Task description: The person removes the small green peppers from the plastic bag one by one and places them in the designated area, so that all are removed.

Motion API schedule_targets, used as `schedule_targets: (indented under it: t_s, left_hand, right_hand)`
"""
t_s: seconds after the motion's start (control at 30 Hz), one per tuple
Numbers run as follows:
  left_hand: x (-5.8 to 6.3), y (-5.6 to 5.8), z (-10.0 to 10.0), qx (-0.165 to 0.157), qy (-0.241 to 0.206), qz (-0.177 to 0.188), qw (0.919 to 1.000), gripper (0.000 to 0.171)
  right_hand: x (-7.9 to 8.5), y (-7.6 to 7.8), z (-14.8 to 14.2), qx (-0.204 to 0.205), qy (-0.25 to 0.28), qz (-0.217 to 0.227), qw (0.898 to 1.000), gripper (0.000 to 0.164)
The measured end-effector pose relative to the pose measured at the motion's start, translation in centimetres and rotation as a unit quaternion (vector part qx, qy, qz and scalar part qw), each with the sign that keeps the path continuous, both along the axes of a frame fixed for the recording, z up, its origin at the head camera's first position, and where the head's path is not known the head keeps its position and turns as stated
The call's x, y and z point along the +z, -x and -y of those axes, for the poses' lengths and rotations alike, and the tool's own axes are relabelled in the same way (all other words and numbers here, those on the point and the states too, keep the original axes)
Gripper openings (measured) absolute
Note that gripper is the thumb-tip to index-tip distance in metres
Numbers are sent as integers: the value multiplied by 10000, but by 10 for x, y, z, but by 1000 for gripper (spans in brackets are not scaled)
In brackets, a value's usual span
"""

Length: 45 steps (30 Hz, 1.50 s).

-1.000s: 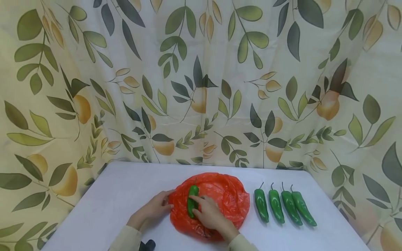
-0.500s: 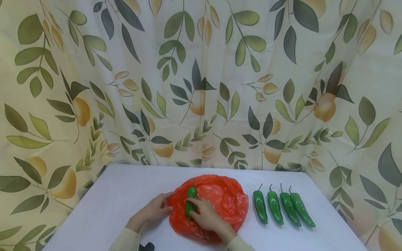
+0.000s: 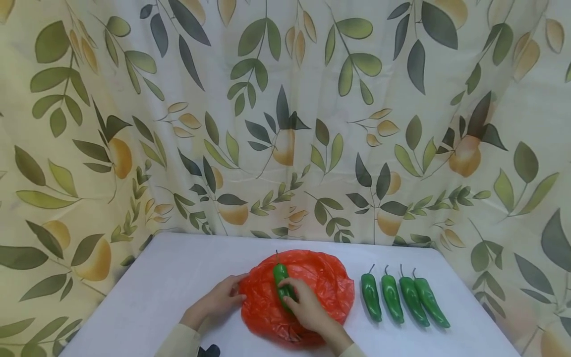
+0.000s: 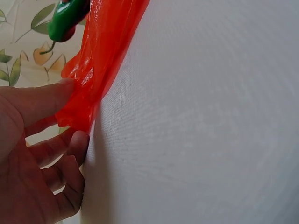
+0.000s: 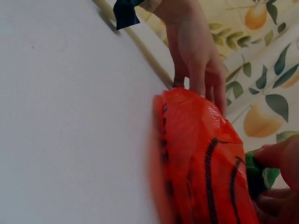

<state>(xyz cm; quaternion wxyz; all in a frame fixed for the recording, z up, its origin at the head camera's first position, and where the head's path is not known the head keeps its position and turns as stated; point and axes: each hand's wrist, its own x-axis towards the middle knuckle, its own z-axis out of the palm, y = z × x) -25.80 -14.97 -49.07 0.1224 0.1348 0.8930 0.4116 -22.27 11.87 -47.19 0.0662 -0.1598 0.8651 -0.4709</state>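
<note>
A round, crumpled red plastic bag (image 3: 323, 270) lies on the white table. My right hand (image 3: 310, 307) grips a long green chili pepper (image 3: 280, 272) by its sides over the bag, its thin stem pointing away from me. The right wrist view has fingers (image 5: 287, 158) around the pepper (image 5: 254, 175), with dark print on the bag (image 5: 196, 140) beside it. At the bag's left edge, my left hand (image 3: 218, 300) pinches the plastic between thumb and fingers. The left wrist view shows that thumb (image 4: 53, 95) against the red plastic (image 4: 100, 51).
Several green chili peppers (image 3: 390, 300) lie in a row to the right of the bag, stems away from me. A small black object (image 3: 209, 351) shows near the left sleeve (image 3: 180, 339). A curtain (image 3: 285, 124) with printed leaves and fruit hangs behind the white table (image 3: 187, 263).
My right hand and the pepper have moved to the right over the bag, and the pepper's stem end now leans left. My left hand has stayed at the bag's edge.
</note>
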Motion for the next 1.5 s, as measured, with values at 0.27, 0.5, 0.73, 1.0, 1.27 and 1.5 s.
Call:
schedule_targets:
  t_s: [0.27,0.5,0.73,1.0,1.27,1.5]
  left_hand:
    - [-3,1,-1,22,48,-16,10000,58]
    - [1,0,-1,25,84,-36,10000,58]
    - [2,1,-1,42,97,-25,9999,58]
    - [-3,3,0,-6,0,-14,10000,57]
    - [1,0,0,11,-3,-15,10000,59]
    - [3,-1,-1,53,37,56,10000,58]
  right_hand:
    - [9,-7,-14,46,-32,-100,9999,34]
    - [12,-11,-23,136,-197,-127,9996,59]
    - [14,-19,-34,-31,-80,-86,9999,65]
    - [21,-27,-46,-471,0,5,9989,57]
    - [27,-34,-57,-973,-220,-58,9950,60]
    - [32,-36,-73,-1208,-417,-220,9916,61]
